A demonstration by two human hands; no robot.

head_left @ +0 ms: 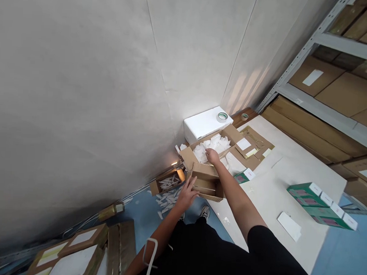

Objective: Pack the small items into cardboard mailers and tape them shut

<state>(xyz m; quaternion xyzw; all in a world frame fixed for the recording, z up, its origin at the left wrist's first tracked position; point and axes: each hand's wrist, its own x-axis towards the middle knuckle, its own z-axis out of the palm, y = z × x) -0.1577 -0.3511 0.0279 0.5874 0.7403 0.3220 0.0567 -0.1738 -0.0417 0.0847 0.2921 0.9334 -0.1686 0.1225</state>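
My right hand (212,156) reaches into an open cardboard box (232,136) full of small white packets (212,145); its fingers curl down among them, and what they grip is hidden. My left hand (187,193) rests with fingers spread on the side of a smaller open cardboard box (206,184) that sits at the near corner of the white table (276,187). That smaller box stands right in front of the packet box.
A white foam block (204,123) with a tape roll (222,116) stands against the wall. Green boxes (320,203) and a white card (289,226) lie on the table. A floor box with white packets (168,185) sits below. Shelving with cartons (342,88) rises on the right.
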